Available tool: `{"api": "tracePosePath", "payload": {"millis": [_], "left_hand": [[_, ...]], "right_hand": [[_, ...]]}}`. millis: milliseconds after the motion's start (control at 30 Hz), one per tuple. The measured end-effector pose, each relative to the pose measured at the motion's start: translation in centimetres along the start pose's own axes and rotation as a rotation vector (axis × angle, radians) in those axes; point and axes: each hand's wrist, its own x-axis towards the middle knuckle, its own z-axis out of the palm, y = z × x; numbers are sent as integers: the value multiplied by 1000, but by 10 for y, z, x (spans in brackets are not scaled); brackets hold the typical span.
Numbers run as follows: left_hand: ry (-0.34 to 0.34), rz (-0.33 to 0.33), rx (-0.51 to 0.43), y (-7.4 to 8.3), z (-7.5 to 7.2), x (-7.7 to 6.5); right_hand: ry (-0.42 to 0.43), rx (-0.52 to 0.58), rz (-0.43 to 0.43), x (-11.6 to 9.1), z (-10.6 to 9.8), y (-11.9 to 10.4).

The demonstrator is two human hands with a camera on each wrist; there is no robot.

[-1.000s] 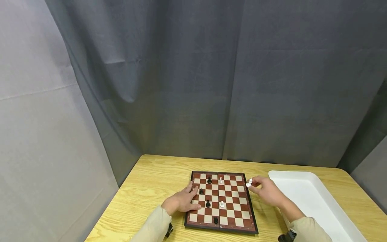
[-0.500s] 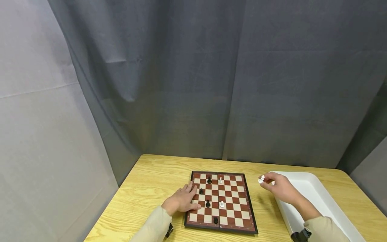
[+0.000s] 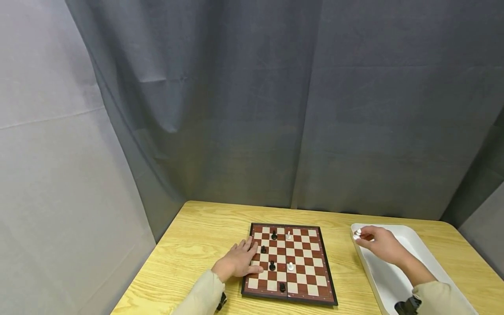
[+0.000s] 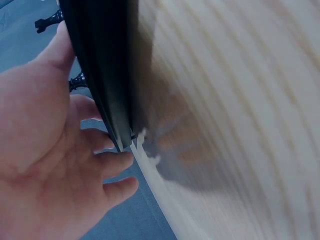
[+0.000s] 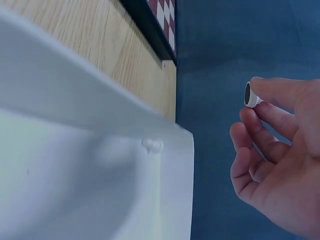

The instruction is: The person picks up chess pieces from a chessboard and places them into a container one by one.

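My right hand (image 3: 383, 247) pinches a small white chess piece (image 3: 357, 234) between thumb and fingertips, over the far left corner of the white tray (image 3: 427, 259). In the right wrist view, the dark underside of the piece (image 5: 248, 95) faces the tray; fingers hide most of the rest. Another white chess piece (image 5: 152, 145) lies inside the tray near its corner. My left hand (image 3: 236, 260) rests with spread fingers on the left edge of the chessboard (image 3: 307, 273). Close to that hand stand black chess pieces, one (image 3: 263, 249) by the fingertips and another (image 3: 272, 265) past the thumb.
More pieces stand on the board: a black one (image 3: 274, 235) and a white one (image 3: 288, 235) at the far side, a white one (image 3: 290, 266) mid-board and a black one (image 3: 282, 287) near the front. A grey curtain (image 3: 244, 109) hangs behind the wooden table (image 3: 204, 223).
My right hand has moved right with the white chess piece, from beside the board's right edge to over the tray. The left hand stays on the board.
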Motion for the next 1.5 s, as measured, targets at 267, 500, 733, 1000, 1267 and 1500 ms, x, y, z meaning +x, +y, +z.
{"api": "tracePosePath", "payload": {"millis": [267, 500, 733, 1000, 1267, 1500], "left_hand": [[-3, -9, -3, 1, -1, -1], [-7, 0, 8, 2, -3, -3], [1, -4, 15, 3, -3, -3], [5, -4, 18, 2, -3, -1], [6, -11, 27, 2, -4, 0], [0, -10, 27, 2, -2, -2]], "right_hand": [[-13, -7, 49, 1, -6, 23], [-17, -32, 79, -3, -10, 38], [-32, -54, 111, -3, -15, 54], [-32, -107, 125, -3, -19, 67], [-53, -116, 146, -5, -22, 74], [-50, -128, 154, -6, -22, 76]]}}
